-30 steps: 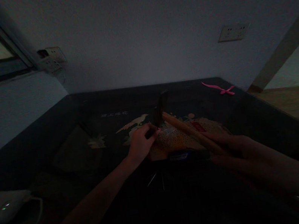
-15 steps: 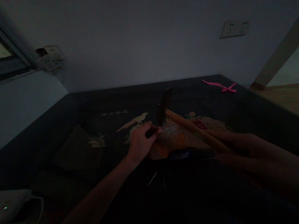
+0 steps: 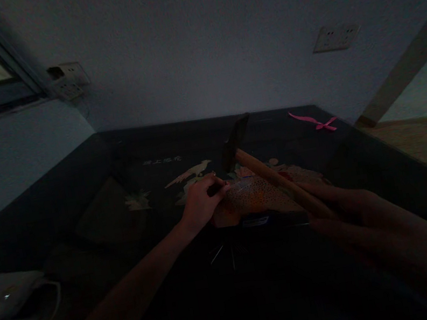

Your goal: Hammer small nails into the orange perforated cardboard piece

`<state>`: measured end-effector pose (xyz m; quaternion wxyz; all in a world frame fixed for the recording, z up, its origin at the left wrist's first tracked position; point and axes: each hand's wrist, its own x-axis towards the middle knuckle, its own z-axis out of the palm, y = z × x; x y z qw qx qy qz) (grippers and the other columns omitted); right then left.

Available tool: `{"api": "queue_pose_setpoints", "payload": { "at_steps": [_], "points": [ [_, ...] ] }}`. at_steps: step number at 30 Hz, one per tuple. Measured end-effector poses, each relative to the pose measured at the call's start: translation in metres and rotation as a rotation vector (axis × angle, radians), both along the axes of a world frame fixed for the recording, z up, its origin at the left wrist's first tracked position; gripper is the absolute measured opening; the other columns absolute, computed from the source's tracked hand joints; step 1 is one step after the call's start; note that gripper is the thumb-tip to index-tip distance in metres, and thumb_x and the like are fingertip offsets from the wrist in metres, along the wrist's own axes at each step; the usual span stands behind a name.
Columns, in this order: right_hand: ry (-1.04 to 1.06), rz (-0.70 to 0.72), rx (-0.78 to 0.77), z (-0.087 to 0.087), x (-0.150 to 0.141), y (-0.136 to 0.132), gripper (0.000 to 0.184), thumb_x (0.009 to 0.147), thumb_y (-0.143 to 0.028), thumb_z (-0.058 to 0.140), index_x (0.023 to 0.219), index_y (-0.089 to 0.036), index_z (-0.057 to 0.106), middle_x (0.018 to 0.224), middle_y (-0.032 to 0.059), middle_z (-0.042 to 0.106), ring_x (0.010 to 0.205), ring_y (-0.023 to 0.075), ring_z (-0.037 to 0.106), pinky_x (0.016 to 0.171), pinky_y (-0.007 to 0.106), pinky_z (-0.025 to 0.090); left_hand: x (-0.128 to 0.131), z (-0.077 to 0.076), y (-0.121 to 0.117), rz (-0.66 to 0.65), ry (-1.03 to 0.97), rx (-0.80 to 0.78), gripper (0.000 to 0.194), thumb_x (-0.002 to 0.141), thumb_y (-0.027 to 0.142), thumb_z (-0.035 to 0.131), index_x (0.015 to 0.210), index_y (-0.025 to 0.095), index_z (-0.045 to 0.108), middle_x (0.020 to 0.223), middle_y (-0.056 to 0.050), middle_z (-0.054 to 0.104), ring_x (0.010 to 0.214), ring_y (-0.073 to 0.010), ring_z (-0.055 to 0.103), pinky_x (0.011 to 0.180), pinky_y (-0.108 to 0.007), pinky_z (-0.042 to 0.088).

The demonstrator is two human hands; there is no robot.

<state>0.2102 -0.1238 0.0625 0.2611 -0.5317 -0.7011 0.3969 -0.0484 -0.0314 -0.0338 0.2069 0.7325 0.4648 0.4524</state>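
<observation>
My right hand [image 3: 353,213] is closed around the wooden handle of a hammer [image 3: 268,172]. The dark hammer head is raised just above and to the right of my left fingertips. My left hand [image 3: 204,200] is in a pinch at the left top edge of a speckled orange-and-tan object [image 3: 251,200]; what lies between the fingertips is too small and dark to make out. Several thin, nail-like metal pieces [image 3: 231,255] lie on the near side of that object.
The dark table [image 3: 144,139] has a printed bird and flowers and stands against a wall. A pink ribbon [image 3: 316,122] lies at the far right. At the left edge sits a white device [image 3: 6,293] with a cable. Wall sockets [image 3: 336,37] are above.
The hammer head has risen slightly, away from my left fingertips. My left hand stays at the same spot on the speckled object.
</observation>
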Motion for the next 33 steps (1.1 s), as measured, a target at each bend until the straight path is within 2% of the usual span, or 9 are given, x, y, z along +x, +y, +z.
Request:
{"api": "queue_pose_setpoints", "payload": {
  "at_steps": [5, 8, 16, 22, 27, 33],
  "points": [
    [-0.044, 0.041, -0.093, -0.0035, -0.0005, 0.0001, 0.057, 0.083, -0.046, 0.058, 0.135, -0.025, 0.051, 0.129, 0.0060, 0.061, 0.117, 0.0334, 0.055, 0.102, 0.052, 0.040, -0.0003, 0.0002, 0.0016, 0.015, 0.045, -0.018, 0.003, 0.080, 0.021, 0.065, 0.079, 0.018, 0.066, 0.081, -0.002, 0.071, 0.078, -0.0185, 0.067, 0.074, -0.032, 0.053],
    [-0.020, 0.021, -0.105, -0.0046, 0.0004, -0.0010, 0.057, 0.083, -0.047, 0.058, 0.136, -0.028, 0.049, 0.130, 0.0043, 0.060, 0.116, 0.0328, 0.055, 0.102, 0.052, 0.041, -0.0001, 0.0000, 0.0019, 0.005, 0.023, -0.017, 0.003, 0.080, 0.021, 0.065, 0.078, 0.018, 0.066, 0.082, -0.003, 0.072, 0.078, -0.0189, 0.068, 0.074, -0.033, 0.053],
    [-0.040, 0.007, -0.053, -0.0060, 0.0001, -0.0039, 0.052, 0.081, -0.047, 0.061, 0.130, -0.029, 0.057, 0.122, 0.0051, 0.066, 0.110, 0.0337, 0.060, 0.094, 0.050, 0.049, 0.0007, 0.0009, 0.0028, 0.018, 0.042, -0.018, 0.003, 0.079, 0.020, 0.067, 0.078, 0.018, 0.066, 0.078, -0.002, 0.070, 0.075, -0.0180, 0.067, 0.071, -0.031, 0.052],
    [-0.031, 0.002, -0.034, -0.0039, 0.0017, -0.0042, 0.054, 0.082, -0.046, 0.060, 0.133, -0.029, 0.053, 0.124, 0.0049, 0.064, 0.112, 0.0332, 0.058, 0.098, 0.052, 0.044, 0.0008, 0.0016, 0.0013, 0.005, 0.005, -0.018, 0.003, 0.079, 0.019, 0.066, 0.078, 0.017, 0.064, 0.082, -0.002, 0.071, 0.077, -0.0180, 0.067, 0.071, -0.029, 0.052],
    [-0.050, 0.003, 0.004, -0.0021, -0.0022, -0.0036, 0.050, 0.080, -0.045, 0.062, 0.127, -0.027, 0.061, 0.119, 0.0059, 0.068, 0.108, 0.0340, 0.062, 0.095, 0.048, 0.049, 0.0006, 0.0020, 0.0008, 0.020, 0.053, -0.008, 0.003, 0.080, 0.019, 0.066, 0.077, 0.017, 0.065, 0.077, -0.001, 0.070, 0.074, -0.0178, 0.066, 0.069, -0.029, 0.051],
    [-0.080, 0.003, 0.044, -0.0024, 0.0007, -0.0040, 0.053, 0.082, -0.043, 0.058, 0.132, -0.024, 0.055, 0.126, 0.0072, 0.064, 0.110, 0.0321, 0.061, 0.094, 0.049, 0.049, 0.0009, 0.0011, 0.0005, 0.007, 0.014, -0.012, 0.002, 0.080, 0.017, 0.065, 0.078, 0.016, 0.064, 0.083, -0.003, 0.071, 0.080, -0.0179, 0.067, 0.074, -0.031, 0.052]
  ]
}}
